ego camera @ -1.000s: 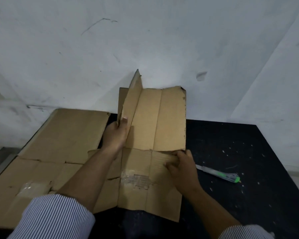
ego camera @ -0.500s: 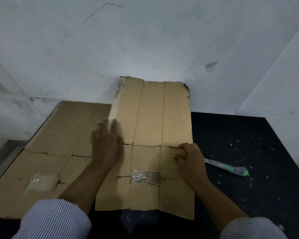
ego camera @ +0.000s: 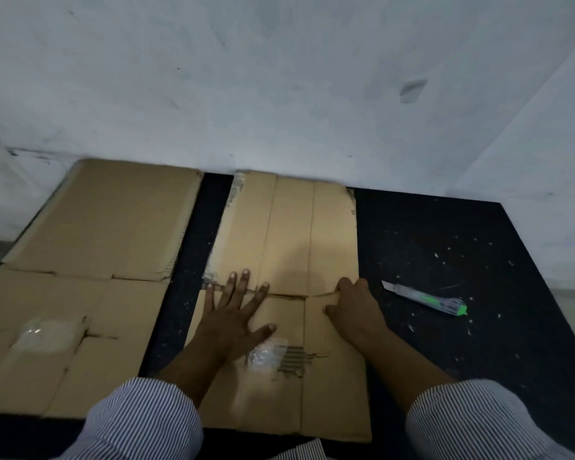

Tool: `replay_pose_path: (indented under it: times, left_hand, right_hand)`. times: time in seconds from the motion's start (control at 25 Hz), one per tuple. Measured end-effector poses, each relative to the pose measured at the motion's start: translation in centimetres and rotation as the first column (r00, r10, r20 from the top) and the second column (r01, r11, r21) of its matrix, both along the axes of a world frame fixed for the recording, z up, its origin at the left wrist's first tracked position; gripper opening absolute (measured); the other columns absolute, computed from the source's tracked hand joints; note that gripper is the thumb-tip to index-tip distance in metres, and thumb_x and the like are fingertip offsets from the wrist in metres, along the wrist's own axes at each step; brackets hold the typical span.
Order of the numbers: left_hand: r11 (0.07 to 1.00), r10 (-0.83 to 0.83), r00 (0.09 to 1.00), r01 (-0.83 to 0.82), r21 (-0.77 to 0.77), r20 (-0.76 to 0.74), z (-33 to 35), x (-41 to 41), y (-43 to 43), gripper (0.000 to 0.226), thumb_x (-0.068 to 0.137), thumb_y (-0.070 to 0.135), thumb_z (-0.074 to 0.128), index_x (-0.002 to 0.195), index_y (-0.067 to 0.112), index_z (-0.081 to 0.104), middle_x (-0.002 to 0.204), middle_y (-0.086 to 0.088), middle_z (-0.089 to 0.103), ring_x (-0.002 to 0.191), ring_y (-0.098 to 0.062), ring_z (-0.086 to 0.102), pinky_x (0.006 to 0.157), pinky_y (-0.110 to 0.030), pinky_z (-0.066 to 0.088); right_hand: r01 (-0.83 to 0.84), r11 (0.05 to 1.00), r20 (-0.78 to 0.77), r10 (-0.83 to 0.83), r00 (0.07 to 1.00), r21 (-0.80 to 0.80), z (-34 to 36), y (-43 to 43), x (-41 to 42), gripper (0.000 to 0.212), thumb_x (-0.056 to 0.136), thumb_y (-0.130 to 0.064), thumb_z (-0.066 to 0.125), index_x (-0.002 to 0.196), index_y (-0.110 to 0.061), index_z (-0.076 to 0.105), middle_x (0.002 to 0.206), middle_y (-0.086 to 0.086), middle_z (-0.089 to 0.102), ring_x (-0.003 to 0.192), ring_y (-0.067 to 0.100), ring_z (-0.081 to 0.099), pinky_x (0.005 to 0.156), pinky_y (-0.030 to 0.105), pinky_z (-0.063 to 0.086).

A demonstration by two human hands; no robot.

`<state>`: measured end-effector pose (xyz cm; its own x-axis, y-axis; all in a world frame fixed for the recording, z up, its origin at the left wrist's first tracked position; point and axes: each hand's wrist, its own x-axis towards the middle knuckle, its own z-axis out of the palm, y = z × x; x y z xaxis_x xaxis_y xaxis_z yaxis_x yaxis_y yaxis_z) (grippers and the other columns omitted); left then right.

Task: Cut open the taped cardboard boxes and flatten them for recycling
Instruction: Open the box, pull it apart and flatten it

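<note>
Far half of the cardboard box (ego camera: 292, 234) no longer standing, now flat on the desk (ego camera: 445, 244), left hand (ego camera: 236, 313) off the raised flap, now spread flat, pressing the fold.

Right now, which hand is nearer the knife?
Right. The right hand grips the box's right edge, beside the knife's blade end; the left hand presses flat on the box's left part, farther away.

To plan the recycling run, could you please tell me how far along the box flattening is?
Done: the left box lies cut open and flat on the table. In hand: the left hand presses the middle box flat while the right hand grips its edge. Left: no uncut box shows; the knife lies idle.
</note>
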<state>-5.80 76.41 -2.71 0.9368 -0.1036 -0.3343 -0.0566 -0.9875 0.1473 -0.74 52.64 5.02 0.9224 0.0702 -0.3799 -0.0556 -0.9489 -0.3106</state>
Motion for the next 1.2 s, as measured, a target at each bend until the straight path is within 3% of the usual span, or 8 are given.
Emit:
replay_pose_path:
  times: [0.16, 0.24, 0.32, 0.4, 0.52, 0.8, 1.08, 1.2]
  left_hand:
    - [1.0, 0.022, 0.999, -0.022, -0.003, -0.047, 0.2, 0.3, 0.3, 0.089, 0.081, 0.091, 0.019, 0.145, 0.053, -0.031, 0.15, 0.002, -0.051, 0.141, -0.023, -0.044, 0.11, -0.062, -0.025]
    - [1.0, 0.017, 1.0, -0.017, -0.013, -0.023, 0.0, 0.3, 0.2, 0.088, 0.082, 0.09, 0.019, 0.146, 0.053, -0.029, 0.151, 0.001, -0.049, 0.142, -0.023, -0.043, 0.111, -0.063, -0.024]
    - [0.999, -0.015, 0.998, 0.016, -0.034, 0.054, -0.5, 0.2, 0.5, 0.083, 0.086, 0.087, 0.016, 0.149, 0.051, -0.024, 0.156, -0.001, -0.042, 0.145, -0.025, -0.038, 0.112, -0.063, -0.022]
    - [0.994, -0.098, 0.985, 0.104, -0.033, 0.141, -0.9, 0.0, 1.6, 0.077, 0.091, 0.08, 0.008, 0.155, 0.044, -0.015, 0.164, -0.005, -0.026, 0.15, -0.025, -0.028, 0.117, -0.06, -0.016]
    - [0.992, -0.103, 0.971, 0.116, -0.051, 0.215, -1.5, -0.7, 3.9, 0.072, 0.099, 0.067, 0.01, 0.16, 0.031, -0.001, 0.168, -0.003, -0.007, 0.155, -0.02, -0.011, 0.122, -0.054, -0.003]
    - [0.994, 0.076, 0.966, -0.055, -0.091, 0.247, -1.7, -0.9, 4.3, 0.075, 0.101, 0.06, 0.015, 0.16, 0.015, 0.014, 0.166, -0.008, 0.019, 0.154, -0.02, 0.013, 0.124, -0.045, 0.01]
    - [0.999, 0.022, 0.961, -0.035, 0.04, 0.274, -0.9, 0.9, 3.7, 0.065, 0.099, 0.056, 0.029, 0.137, 0.008, 0.05, 0.138, -0.018, 0.047, 0.129, -0.034, 0.044, 0.113, -0.052, 0.027]
    - [0.999, 0.036, 0.954, -0.028, -0.031, 0.297, -1.2, 1.7, 3.5, 0.067, 0.1, 0.055, 0.029, 0.142, 0.004, 0.043, 0.155, -0.02, 0.03, 0.148, -0.033, 0.023, 0.123, -0.051, 0.011]
  right_hand:
    - [0.019, 0.961, -0.1, -0.048, 0.994, -0.277, -0.1, -0.7, 1.9, 0.077, 0.089, -0.042, 0.069, 0.144, -0.01, 0.027, 0.136, 0.019, 0.048, 0.121, 0.034, 0.052, 0.093, 0.043, 0.05]
    - [-0.095, 0.912, 0.007, 0.107, 0.994, -0.398, -0.5, 0.3, 1.5, 0.062, 0.091, -0.033, 0.06, 0.143, -0.014, 0.031, 0.139, 0.019, 0.042, 0.128, 0.036, 0.044, 0.101, 0.046, 0.044]
    - [-0.212, 0.95, 0.052, 0.23, 0.972, -0.227, -2.4, 2.1, -0.4, 0.058, 0.093, -0.033, 0.049, 0.146, -0.018, 0.03, 0.147, 0.016, 0.031, 0.137, 0.037, 0.034, 0.112, 0.048, 0.033]
    - [-0.253, 0.966, 0.023, 0.255, 0.967, -0.046, -4.8, 3.1, -3.1, 0.069, 0.099, -0.045, 0.035, 0.159, -0.025, 0.005, 0.165, 0.013, -0.004, 0.153, 0.036, -0.001, 0.124, 0.049, 0.01]
    - [-0.241, 0.967, 0.108, 0.25, 0.962, -0.086, -7.7, 2.1, -4.7, 0.072, 0.102, -0.06, 0.016, 0.155, -0.032, -0.024, 0.161, 0.002, -0.034, 0.149, 0.021, -0.03, 0.123, 0.045, -0.012]
    - [-0.106, 0.988, 0.265, 0.132, 0.955, -0.109, -9.1, 2.5, -2.0, 0.07, 0.1, -0.056, 0.013, 0.16, -0.022, 0.012, 0.166, 0.013, 0.014, 0.154, 0.029, 0.009, 0.125, 0.047, 0.003]
    - [-0.027, 0.99, 0.284, 0.066, 0.957, -0.137, -10.0, 3.0, 0.4, 0.068, 0.102, -0.055, 0.012, 0.159, -0.027, -0.009, 0.168, 0.007, -0.009, 0.154, 0.022, -0.011, 0.126, 0.045, 0.0]
    - [-0.033, 0.994, 0.276, 0.061, 0.959, -0.105, -9.7, 3.2, 0.8, 0.068, 0.101, -0.055, 0.011, 0.16, -0.027, -0.008, 0.168, 0.006, -0.009, 0.154, 0.02, -0.013, 0.125, 0.044, -0.002]
